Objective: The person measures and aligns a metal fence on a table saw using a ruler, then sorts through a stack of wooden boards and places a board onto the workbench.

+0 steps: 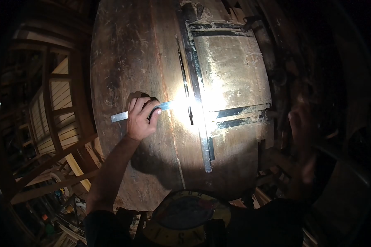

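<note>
The left hand (140,124) grips a flat metal strip (119,117) between thumb and fingers, laid crosswise on a worn wooden surface (123,61). Its inner end points toward a long dark bar (207,159); glare hides whether they touch. The right hand (297,121) hangs in shadow, its finger pose unclear. Work appears underway; how much is done or remains cannot be told.

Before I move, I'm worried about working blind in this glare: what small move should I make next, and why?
Probably shift the light slightly, with your bare left hand on the flat, silvery metal strip. Glare hides the strip's right end, so its contact with the long, straight, dark bar can't be judged.
</note>
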`<state>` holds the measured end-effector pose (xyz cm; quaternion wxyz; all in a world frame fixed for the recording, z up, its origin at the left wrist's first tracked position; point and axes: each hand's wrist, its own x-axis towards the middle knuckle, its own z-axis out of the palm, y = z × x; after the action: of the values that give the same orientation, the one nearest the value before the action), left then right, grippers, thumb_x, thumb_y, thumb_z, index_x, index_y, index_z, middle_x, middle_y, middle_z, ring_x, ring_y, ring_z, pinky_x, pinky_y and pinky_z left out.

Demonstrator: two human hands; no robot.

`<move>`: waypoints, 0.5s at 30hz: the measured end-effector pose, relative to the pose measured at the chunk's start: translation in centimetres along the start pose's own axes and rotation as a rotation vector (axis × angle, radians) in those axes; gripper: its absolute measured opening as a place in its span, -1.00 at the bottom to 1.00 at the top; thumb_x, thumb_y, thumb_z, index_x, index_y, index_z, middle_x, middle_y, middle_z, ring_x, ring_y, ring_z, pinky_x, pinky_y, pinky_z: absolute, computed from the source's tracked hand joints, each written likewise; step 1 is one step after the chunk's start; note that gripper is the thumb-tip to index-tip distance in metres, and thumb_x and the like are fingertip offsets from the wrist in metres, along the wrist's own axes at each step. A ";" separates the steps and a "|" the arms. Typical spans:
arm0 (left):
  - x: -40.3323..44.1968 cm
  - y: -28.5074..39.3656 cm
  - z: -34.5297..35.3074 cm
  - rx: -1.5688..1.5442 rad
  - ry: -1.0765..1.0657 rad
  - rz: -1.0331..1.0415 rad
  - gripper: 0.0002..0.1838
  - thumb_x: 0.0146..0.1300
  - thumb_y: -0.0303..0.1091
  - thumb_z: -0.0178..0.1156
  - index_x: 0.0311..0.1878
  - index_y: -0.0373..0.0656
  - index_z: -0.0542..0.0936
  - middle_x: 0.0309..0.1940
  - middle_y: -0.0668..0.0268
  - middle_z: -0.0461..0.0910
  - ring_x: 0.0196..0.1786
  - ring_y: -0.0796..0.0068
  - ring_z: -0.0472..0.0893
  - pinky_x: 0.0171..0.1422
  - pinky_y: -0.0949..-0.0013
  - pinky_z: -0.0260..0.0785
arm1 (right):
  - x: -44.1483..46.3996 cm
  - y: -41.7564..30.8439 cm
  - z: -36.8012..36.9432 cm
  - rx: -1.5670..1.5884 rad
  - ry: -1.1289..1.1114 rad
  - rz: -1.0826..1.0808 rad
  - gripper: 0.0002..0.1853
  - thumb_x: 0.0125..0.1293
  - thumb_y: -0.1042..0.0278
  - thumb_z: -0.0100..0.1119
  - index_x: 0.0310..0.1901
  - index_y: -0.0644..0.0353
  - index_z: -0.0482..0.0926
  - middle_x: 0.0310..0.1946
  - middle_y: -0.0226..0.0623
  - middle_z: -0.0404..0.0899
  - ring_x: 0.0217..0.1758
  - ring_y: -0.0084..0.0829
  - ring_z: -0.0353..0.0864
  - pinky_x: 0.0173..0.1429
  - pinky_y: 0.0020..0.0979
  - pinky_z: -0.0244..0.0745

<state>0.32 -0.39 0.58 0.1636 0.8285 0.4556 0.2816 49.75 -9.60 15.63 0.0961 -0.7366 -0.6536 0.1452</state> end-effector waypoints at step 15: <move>-0.2 -0.3 0.2 0.021 0.003 0.010 -0.79 0.23 -0.30 0.40 -0.06 -0.03 0.74 -0.06 0.26 0.61 -0.02 0.12 0.56 0.07 0.07 0.37 | 0.9 -3.1 0.5 -0.182 0.121 -0.154 -0.70 0.31 0.25 0.50 -0.41 0.22 0.58 -0.43 -0.21 0.53 -0.27 -0.16 0.57 -0.17 -0.15 0.45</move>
<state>0.15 -0.42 0.26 0.1528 0.8320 0.4547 0.2786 46.73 -8.33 16.12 0.0790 -0.6973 -0.7117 0.0325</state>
